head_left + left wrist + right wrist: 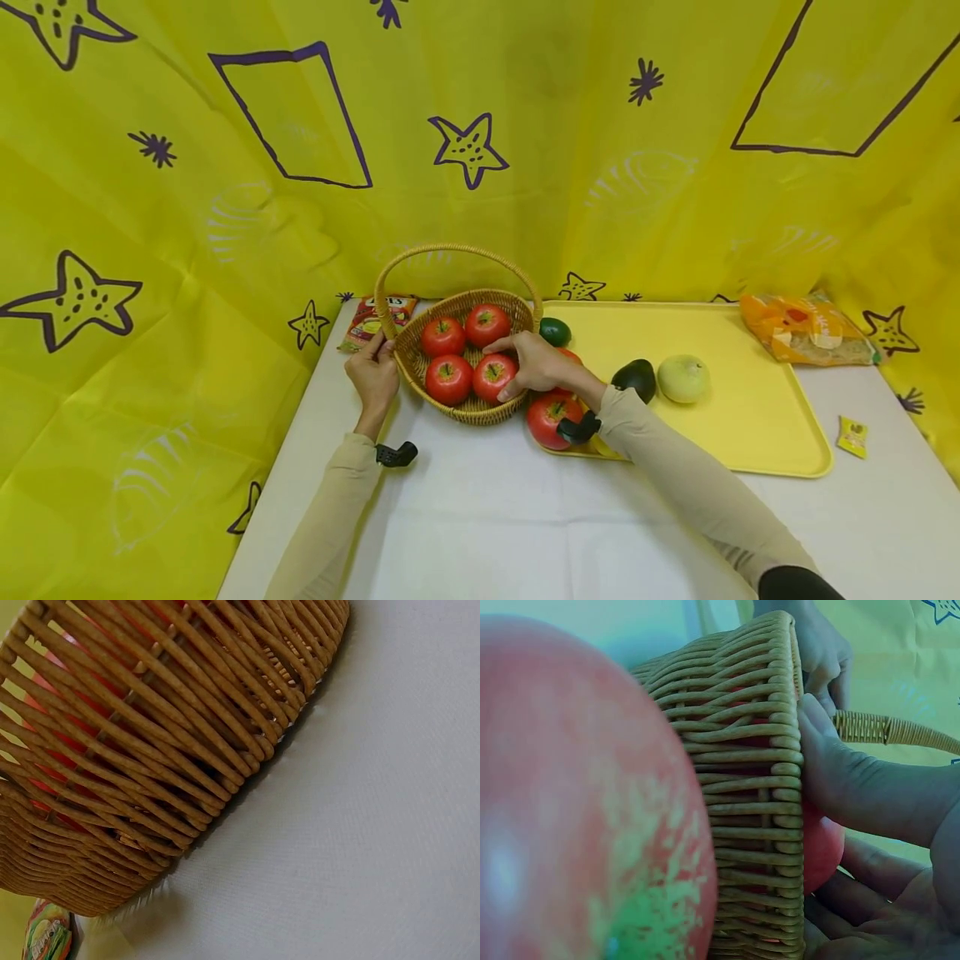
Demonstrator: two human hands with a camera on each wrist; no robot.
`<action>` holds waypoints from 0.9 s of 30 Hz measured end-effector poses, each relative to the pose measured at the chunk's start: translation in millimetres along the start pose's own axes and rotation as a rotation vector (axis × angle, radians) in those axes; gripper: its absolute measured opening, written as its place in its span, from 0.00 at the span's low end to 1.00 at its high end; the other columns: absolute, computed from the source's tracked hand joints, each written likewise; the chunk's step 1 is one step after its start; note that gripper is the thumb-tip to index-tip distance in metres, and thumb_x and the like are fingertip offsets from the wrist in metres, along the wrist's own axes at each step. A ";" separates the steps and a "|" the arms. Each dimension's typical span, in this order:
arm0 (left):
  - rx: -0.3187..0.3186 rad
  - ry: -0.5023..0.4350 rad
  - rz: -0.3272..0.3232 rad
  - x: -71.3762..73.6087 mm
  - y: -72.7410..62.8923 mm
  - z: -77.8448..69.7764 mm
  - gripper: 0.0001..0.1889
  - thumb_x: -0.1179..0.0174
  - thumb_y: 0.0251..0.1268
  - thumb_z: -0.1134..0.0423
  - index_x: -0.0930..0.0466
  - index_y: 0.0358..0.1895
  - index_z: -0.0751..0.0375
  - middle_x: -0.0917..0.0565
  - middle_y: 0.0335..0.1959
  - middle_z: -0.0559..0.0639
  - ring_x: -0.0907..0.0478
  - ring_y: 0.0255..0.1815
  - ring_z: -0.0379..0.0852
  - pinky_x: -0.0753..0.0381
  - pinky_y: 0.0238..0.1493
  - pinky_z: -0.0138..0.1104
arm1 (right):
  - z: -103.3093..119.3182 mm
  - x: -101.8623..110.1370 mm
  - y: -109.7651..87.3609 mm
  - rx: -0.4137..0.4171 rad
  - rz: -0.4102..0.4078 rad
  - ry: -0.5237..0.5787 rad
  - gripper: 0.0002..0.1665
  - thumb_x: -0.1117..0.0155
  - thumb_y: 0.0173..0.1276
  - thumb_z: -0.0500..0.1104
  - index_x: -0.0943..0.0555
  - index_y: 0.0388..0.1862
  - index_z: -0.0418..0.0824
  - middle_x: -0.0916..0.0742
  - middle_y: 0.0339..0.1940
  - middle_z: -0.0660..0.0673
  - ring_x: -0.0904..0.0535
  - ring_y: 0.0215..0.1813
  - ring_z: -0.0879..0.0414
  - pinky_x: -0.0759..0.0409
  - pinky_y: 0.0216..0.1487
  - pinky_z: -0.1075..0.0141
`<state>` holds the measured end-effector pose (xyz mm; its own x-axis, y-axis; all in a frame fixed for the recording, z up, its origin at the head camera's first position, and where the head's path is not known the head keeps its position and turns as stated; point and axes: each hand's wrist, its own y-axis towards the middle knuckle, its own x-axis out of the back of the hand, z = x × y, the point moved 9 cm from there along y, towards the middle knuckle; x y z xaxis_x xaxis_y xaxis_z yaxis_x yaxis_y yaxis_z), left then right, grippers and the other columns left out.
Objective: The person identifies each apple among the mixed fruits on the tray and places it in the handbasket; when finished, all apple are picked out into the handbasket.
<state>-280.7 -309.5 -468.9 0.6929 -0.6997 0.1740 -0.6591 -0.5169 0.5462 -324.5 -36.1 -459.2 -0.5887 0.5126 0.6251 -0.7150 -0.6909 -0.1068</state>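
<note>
A woven wicker basket [480,417] with a tall arched handle stands on the white table. Several red apples lie inside, among them a back-left apple [442,337] and a front-left one [448,380]. My left hand [373,379] grips the basket's left rim near the foot of the handle. Reaching over the right rim, my right hand [536,362] holds the front-right apple [492,377] between thumb and fingers. In the right wrist view the thumb [870,787] crosses the rim, and part of that apple [823,851] shows below it.
Right of the basket is a yellow tray [750,425] with a large red apple [551,417], an avocado [636,379], a pale green round fruit [683,378] and a dark green fruit [555,332]. An orange bag [810,331], a snack packet [367,323] and a small yellow sachet [852,437] lie around.
</note>
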 end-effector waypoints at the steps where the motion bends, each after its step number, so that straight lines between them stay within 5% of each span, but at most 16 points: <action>1: 0.001 0.003 0.001 0.1 -0.2 -0.3 0.12 0.36 0.67 0.82 0.11 0.51 0.77 0.11 0.43 0.74 0.11 0.43 0.69 0.23 0.39 0.12 | 0.6 -0.5 0.0 0.002 0.001 -0.014 0.46 0.11 0.49 0.37 0.18 0.70 0.34 0.14 0.67 0.38 0.20 0.64 0.48 0.23 0.71 0.52; 18: -0.005 0.012 0.002 1.7 -1.1 -2.5 0.11 0.36 0.66 0.82 0.11 0.49 0.77 0.11 0.43 0.75 0.11 0.43 0.70 0.24 0.40 0.12 | 8.4 -12.2 3.0 -0.007 0.054 -0.289 0.47 0.17 0.60 0.45 0.26 0.74 0.31 0.16 0.67 0.33 0.23 0.70 0.36 0.24 0.73 0.46; 27: -0.018 0.027 -0.005 0.8 -1.1 -2.9 0.12 0.37 0.66 0.82 0.10 0.49 0.77 0.11 0.43 0.73 0.10 0.41 0.68 0.25 0.39 0.12 | 8.1 -12.3 0.2 0.002 0.076 -0.283 0.49 0.18 0.63 0.48 0.29 0.76 0.27 0.17 0.69 0.31 0.23 0.71 0.35 0.24 0.73 0.45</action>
<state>-278.5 -308.0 -467.0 0.7037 -0.6837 0.1934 -0.6508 -0.5111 0.5614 -314.3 -46.7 -460.7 -0.5120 0.2967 0.8061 -0.6716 -0.7234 -0.1604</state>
